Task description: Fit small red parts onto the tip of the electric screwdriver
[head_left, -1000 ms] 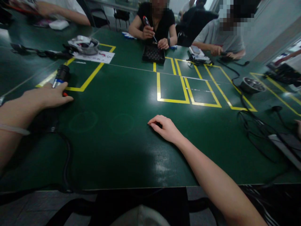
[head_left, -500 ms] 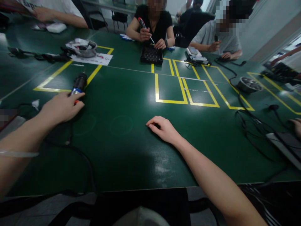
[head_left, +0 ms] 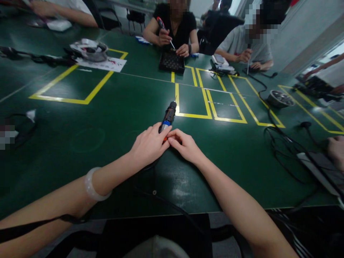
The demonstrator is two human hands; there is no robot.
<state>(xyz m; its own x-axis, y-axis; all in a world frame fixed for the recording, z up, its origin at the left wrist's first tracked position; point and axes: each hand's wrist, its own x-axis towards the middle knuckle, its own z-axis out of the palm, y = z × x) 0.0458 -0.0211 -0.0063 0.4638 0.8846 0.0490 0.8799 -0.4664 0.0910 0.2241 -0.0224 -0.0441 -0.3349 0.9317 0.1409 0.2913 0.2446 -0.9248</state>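
Note:
An electric screwdriver [head_left: 169, 114], black with a blue band and a thin bit, lies in my left hand [head_left: 147, 146] at the middle of the green table. Its bit points away from me, to the far side. The fingers of this hand wrap over the body, and a bit of red shows near the thumb. My right hand [head_left: 185, 145] is right beside it, thumb and fingers pinched together close to the red part. Whether those fingertips touch the tool or hold something small, I cannot tell. A dark cable [head_left: 172, 205] runs over the table below the hands.
Yellow tape frames [head_left: 193, 116] mark the table. Across from me a person works over a black tray [head_left: 172, 62] with a screwdriver. A round metal part [head_left: 281, 98] and black cables [head_left: 279, 143] lie to the right; another round part [head_left: 90, 50] sits on paper at left.
My left hand has carried the electric screwdriver from the left to the middle, up against my right hand. The right hand has stayed almost in place, still pinched.

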